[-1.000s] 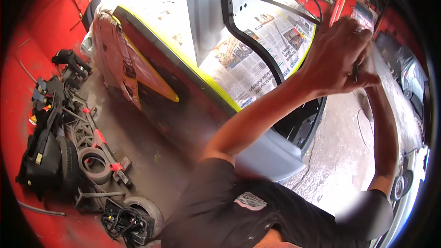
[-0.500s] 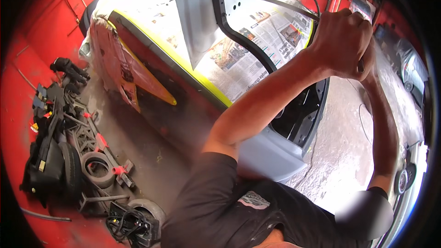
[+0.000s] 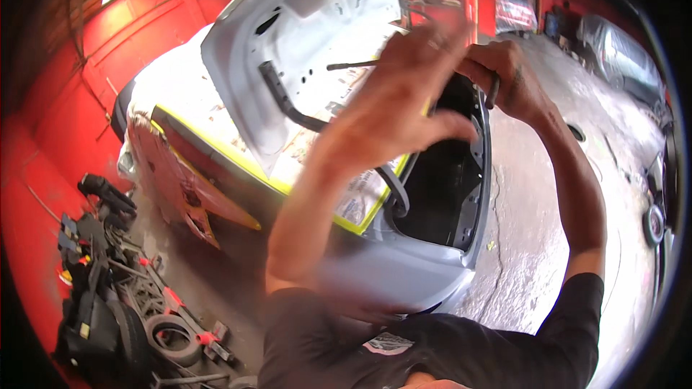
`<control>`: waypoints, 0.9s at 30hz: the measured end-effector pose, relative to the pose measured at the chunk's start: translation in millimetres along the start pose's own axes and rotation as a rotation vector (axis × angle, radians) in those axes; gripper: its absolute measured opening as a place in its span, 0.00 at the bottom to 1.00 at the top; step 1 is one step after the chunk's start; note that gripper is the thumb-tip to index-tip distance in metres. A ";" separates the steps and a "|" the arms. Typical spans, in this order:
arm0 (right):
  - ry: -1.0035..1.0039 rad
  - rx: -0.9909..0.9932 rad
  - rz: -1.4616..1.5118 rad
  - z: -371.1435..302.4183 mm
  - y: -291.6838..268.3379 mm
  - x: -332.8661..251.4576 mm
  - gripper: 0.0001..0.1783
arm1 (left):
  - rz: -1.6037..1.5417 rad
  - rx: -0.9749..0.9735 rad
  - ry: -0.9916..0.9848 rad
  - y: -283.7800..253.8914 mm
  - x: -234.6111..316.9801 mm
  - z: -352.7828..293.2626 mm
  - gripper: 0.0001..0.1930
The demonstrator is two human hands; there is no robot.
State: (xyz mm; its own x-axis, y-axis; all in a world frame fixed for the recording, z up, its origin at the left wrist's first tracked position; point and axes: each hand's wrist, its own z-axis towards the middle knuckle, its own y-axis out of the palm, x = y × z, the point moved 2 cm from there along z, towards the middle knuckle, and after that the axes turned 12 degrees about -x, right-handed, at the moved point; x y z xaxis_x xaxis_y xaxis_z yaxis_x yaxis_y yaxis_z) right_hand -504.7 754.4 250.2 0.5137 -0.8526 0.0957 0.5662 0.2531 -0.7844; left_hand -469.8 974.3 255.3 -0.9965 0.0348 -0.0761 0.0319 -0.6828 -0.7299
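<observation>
My right hand [image 3: 510,78] is closed round a dark metal bar [image 3: 493,92], whose bent end pokes out below the fingers. The bar's straight tip shows farther left, beyond my left hand [image 3: 407,104], apart from the hinge bracket. My left hand is raised, blurred and off the bar, thumb and fingers spread. It hides the bar's middle. A curved dark boot hinge arm [image 3: 292,112] rises from the car's open boot [image 3: 440,187] beside the raised grey boot lid [image 3: 241,50]. Newspaper with yellow tape edging [image 3: 357,225] covers the rear window area.
Car parts, stands and a tyre [image 3: 174,338] lie along the red wall [image 3: 43,194] at left. A plastic-covered car [image 3: 620,54] stands at the far right. The grey rear bodywork [image 3: 396,274] is close to my body.
My left hand has let go of the bar and moved left. The bar's tip has come away from the hinge bracket. The view has shifted, showing more of the boot lid.
</observation>
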 end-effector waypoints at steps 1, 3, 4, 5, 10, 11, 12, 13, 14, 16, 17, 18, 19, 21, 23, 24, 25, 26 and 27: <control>0.094 0.021 0.114 -17.4 5.2 8.6 0.05 | 0.033 0.107 -0.018 -12.8 3.0 3.4 0.43; 0.298 0.048 0.308 -63.3 11.3 27.4 0.05 | 0.280 0.342 0.006 -42.7 13.9 29.3 0.25; 0.363 0.107 0.357 -92.2 20.7 37.2 0.06 | 0.358 0.433 -0.036 -51.9 16.2 41.7 0.24; 0.401 0.119 0.289 -124.0 26.3 51.2 0.07 | 0.431 0.506 -0.073 -56.7 11.8 52.2 0.24; 0.891 0.344 0.945 -290.1 70.7 104.0 0.14 | 0.811 0.578 -0.490 -81.3 -30.8 78.6 0.21; 0.927 0.337 0.967 -326.8 75.4 110.1 0.14 | 0.854 0.562 -0.575 -78.4 -37.9 89.9 0.20; 1.054 0.405 1.043 -364.4 83.4 117.3 0.15 | 0.878 0.546 -0.682 -66.3 -55.8 86.9 0.20; 1.180 0.476 1.104 -401.1 87.6 125.2 0.16 | 0.888 0.539 -0.776 -54.7 -72.3 80.4 0.20; 1.218 0.415 1.053 -441.4 92.2 138.6 0.19 | 0.906 0.530 -0.840 -43.6 -81.3 81.1 0.19; 1.195 0.282 1.059 -515.0 90.8 175.7 0.21 | 0.935 0.532 -0.932 -22.5 -93.4 81.6 0.18; 1.124 0.166 1.079 -536.0 91.6 188.0 0.23 | 0.974 0.527 -0.974 -23.8 -84.6 85.1 0.18; 1.109 0.037 1.055 -548.6 88.5 202.6 0.30 | 1.001 0.527 -1.015 -23.3 -79.5 83.6 0.18; 1.115 0.010 1.062 -553.8 80.4 216.8 0.30 | 1.022 0.532 -1.056 -22.6 -75.3 81.5 0.18; 1.043 0.215 1.140 -552.5 57.6 244.0 0.38 | 1.041 0.534 -1.109 -7.0 -74.3 83.8 0.17; 1.113 0.286 1.050 -554.8 32.5 281.8 0.42 | 1.051 0.548 -1.133 8.2 -75.3 90.2 0.17; 0.982 0.381 1.094 -558.4 26.9 303.3 0.38 | 1.062 0.554 -1.133 14.7 -71.7 97.5 0.17; 0.851 0.475 1.135 -560.9 22.8 321.0 0.34 | 1.081 0.558 -1.133 21.0 -66.4 103.3 0.17; 0.854 0.478 1.151 -556.9 21.7 330.9 0.34 | 1.094 0.564 -1.131 26.2 -63.9 108.2 0.17; 0.752 0.588 1.147 -541.3 18.5 335.7 0.31 | 1.107 0.574 -1.127 32.6 -59.7 112.8 0.17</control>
State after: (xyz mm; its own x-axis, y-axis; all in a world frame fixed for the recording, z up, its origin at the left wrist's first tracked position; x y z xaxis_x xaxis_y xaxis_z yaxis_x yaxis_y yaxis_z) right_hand -670.6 225.4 -63.9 0.5072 -0.0509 -0.8603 0.3610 0.9190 0.1584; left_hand -418.0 867.7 312.7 -0.0776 -0.9412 0.3288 0.9297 -0.1874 -0.3171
